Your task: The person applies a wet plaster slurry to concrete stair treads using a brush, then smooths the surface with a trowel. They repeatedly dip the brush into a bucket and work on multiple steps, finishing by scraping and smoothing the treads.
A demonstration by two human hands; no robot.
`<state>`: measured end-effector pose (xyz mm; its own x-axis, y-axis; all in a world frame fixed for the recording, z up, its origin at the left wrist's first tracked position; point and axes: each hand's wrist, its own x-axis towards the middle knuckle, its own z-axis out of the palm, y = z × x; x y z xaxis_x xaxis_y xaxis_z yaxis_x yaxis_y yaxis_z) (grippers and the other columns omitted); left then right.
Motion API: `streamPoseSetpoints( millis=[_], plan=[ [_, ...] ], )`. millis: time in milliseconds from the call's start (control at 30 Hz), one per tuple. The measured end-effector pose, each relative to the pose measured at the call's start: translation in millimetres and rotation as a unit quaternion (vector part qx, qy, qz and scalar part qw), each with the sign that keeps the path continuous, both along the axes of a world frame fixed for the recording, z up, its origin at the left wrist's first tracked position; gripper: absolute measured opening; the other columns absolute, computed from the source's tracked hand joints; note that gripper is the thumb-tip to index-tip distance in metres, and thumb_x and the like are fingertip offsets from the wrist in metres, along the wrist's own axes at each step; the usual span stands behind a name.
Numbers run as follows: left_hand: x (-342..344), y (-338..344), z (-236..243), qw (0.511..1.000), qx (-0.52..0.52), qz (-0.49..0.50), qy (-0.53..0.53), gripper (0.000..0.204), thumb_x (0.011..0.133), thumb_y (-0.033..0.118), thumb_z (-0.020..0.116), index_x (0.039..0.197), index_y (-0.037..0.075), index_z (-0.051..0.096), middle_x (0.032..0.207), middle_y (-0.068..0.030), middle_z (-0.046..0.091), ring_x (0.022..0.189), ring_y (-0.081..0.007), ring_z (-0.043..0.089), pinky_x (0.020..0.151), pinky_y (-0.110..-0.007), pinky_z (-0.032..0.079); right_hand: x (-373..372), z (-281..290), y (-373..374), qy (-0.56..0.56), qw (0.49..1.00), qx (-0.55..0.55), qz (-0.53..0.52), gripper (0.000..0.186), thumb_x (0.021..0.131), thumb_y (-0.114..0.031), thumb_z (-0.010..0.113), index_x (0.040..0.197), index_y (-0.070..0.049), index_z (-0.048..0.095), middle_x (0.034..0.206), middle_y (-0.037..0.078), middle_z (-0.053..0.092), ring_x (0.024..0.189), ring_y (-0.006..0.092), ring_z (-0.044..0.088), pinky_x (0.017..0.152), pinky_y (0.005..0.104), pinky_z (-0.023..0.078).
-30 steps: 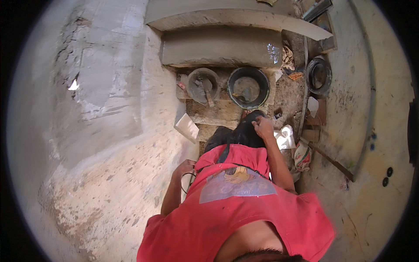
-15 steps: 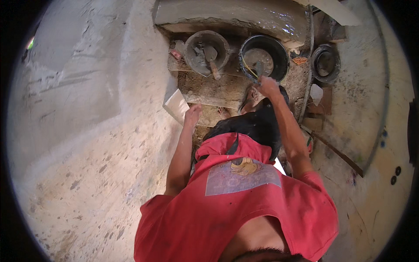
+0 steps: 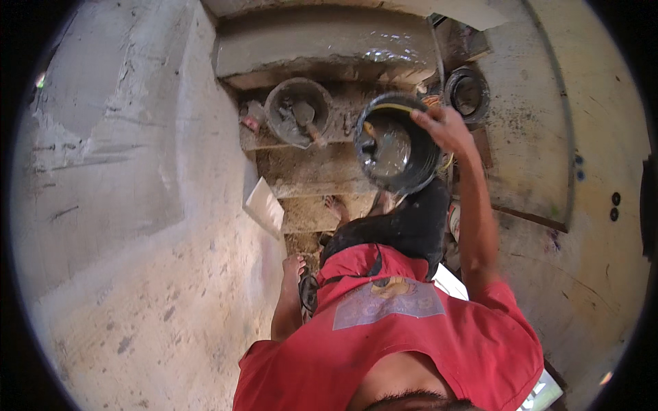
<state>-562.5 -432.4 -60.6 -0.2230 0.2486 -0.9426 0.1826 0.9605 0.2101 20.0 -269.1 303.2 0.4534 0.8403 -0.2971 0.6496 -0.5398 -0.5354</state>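
Observation:
My right hand [image 3: 442,127] grips the yellow handle of a black bucket [image 3: 426,161], which hangs tilted above the steps with grey watery liquid and a tool with a yellowish part [image 3: 370,133] inside. My left hand [image 3: 294,266] is low by my left side, near the wall, fingers apart and loosely bent, holding nothing I can see. Left of the bucket, a grey tub [image 3: 278,99] rests on a step, holding wet grey mix and a trowel [image 3: 306,118] with a wooden handle. My bare feet [image 3: 336,205] are on a lower step.
A freshly coated upper step [image 3: 308,51] spans the top. A plastered wall [image 3: 116,205] rises on the left, with a white board [image 3: 262,205] at its foot. On the right are another dark container [image 3: 466,92] and a long panel [image 3: 534,164].
My right hand took hold of the bucket and lifted it off the step, toward me and rightward. My left hand moved forward, then dropped back beside my body.

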Motion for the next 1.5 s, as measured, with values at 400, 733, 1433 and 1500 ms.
streamPoseSetpoints(
  millis=[400, 733, 1433, 1500],
  plan=[
    [153.7, 261.3, -66.8, 0.926, 0.181, 0.166, -0.288, 0.022, 0.103, 0.024, 0.063, 0.122, 0.015, 0.061, 0.088, 0.0014, 0.06, 0.065, -0.0126, 0.058, 0.05, -0.029, 0.045, -44.3, -188.8, -89.9, 0.197, 0.962, -0.133, -0.131, 0.069, 0.086, -0.062, 0.075, 0.097, 0.006, 0.075, 0.08, 0.017, 0.071, 0.078, 0.0262, 0.069, 0.076, 0.0411, 0.054],
    [235.0, 325.5, -30.8, 0.938, 0.258, 0.19, -0.136, 0.041, 0.097, 0.011, 0.071, 0.128, -0.003, 0.048, 0.12, -0.0169, 0.056, 0.105, -0.0355, 0.069, 0.083, -0.049, 0.065, -46.3, -369.1, -137.9, 0.225, 0.942, -0.087, -0.234, 0.055, 0.091, -0.051, 0.076, 0.096, 0.003, 0.07, 0.087, 0.015, 0.073, 0.087, 0.0237, 0.069, 0.08, 0.0378, 0.053],
    [228.1, 262.0, -30.1, 0.867, 0.38, 0.214, -0.241, 0.033, 0.097, 0.003, 0.068, 0.125, 0.012, 0.054, 0.121, -0.0087, 0.064, 0.105, -0.0251, 0.068, 0.09, -0.048, 0.06, -24.2, -430.0, -141.0, 0.341, 0.913, -0.048, -0.219, 0.033, 0.1, -0.034, 0.074, 0.101, -0.004, 0.062, 0.079, 0.001, 0.062, 0.074, 0.0088, 0.056, 0.069, 0.0262, 0.046],
    [216.8, 223.2, -24.6, 0.874, 0.37, 0.239, -0.208, 0.035, 0.097, 0.003, 0.069, 0.127, 0.012, 0.054, 0.122, -0.0083, 0.064, 0.107, -0.0247, 0.067, 0.09, -0.048, 0.06, -21.0, -430.5, -141.3, 0.352, 0.906, -0.065, -0.227, 0.032, 0.1, -0.034, 0.073, 0.101, -0.005, 0.062, 0.079, 0.001, 0.062, 0.074, 0.009, 0.057, 0.07, 0.0265, 0.047]
  ],
)
